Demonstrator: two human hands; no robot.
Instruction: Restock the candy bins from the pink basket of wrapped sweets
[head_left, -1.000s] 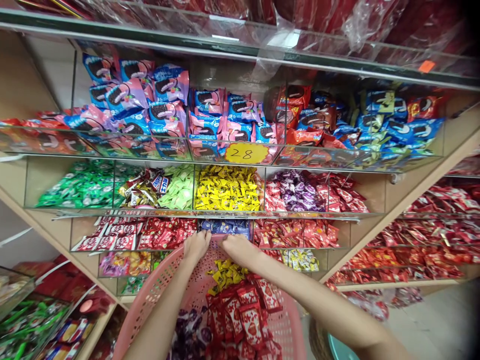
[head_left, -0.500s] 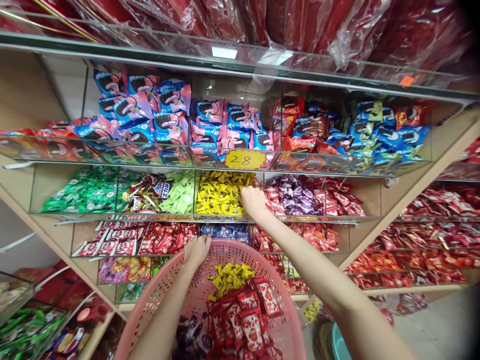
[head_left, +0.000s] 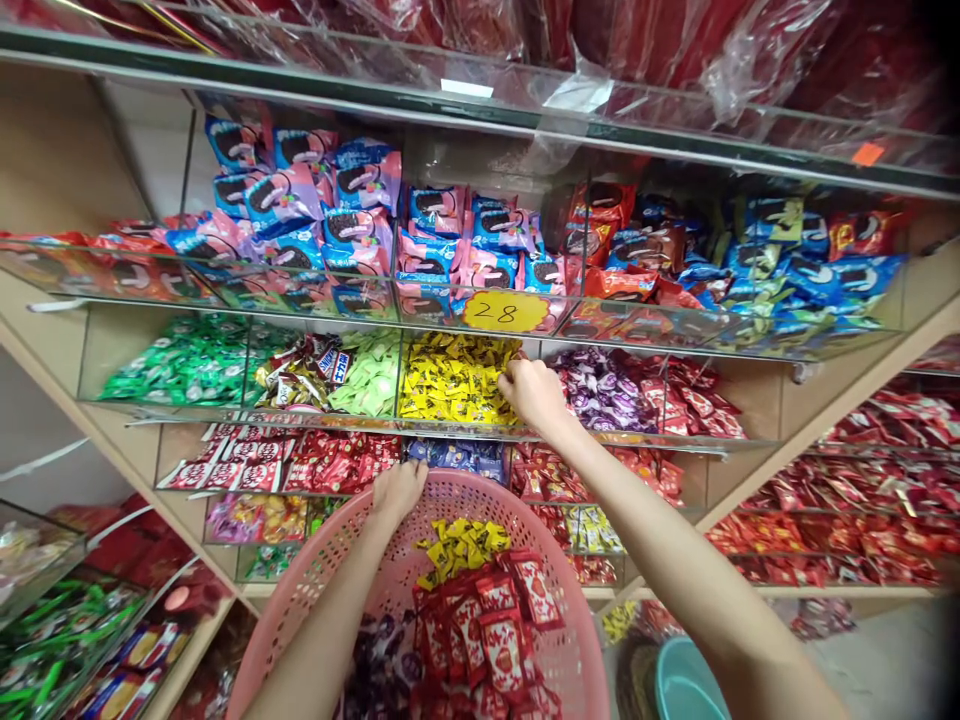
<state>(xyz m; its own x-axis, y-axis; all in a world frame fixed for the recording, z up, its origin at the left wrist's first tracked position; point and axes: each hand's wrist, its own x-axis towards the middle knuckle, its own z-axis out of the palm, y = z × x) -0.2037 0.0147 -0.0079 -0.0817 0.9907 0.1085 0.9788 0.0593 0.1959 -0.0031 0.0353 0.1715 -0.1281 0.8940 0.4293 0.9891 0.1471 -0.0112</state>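
My left hand (head_left: 400, 490) is closed over the far rim of a pink perforated basket (head_left: 300, 590). Inside the basket lie yellow-wrapped candies (head_left: 463, 548), red-and-white packets (head_left: 501, 640) and dark purple candies (head_left: 382, 665). My right hand (head_left: 532, 392) is at the right edge of the yellow candies (head_left: 454, 378) on the middle shelf, beside the purple candies (head_left: 604, 390). Its fingers are curled together, and whatever they hold, if anything, is hidden.
Above, a shelf holds blue-and-pink cookie packs (head_left: 281, 200) behind a yellow "28" tag (head_left: 506, 311). Green candies (head_left: 184, 365) lie at the left of the middle shelf. A teal bucket (head_left: 686, 680) stands low at the right, near more shelves of red packets (head_left: 847, 480).
My right hand has shifted slightly right along the yellow candies. The view has moved a little, so the shelves sit slightly higher. My left hand still grips the basket rim.
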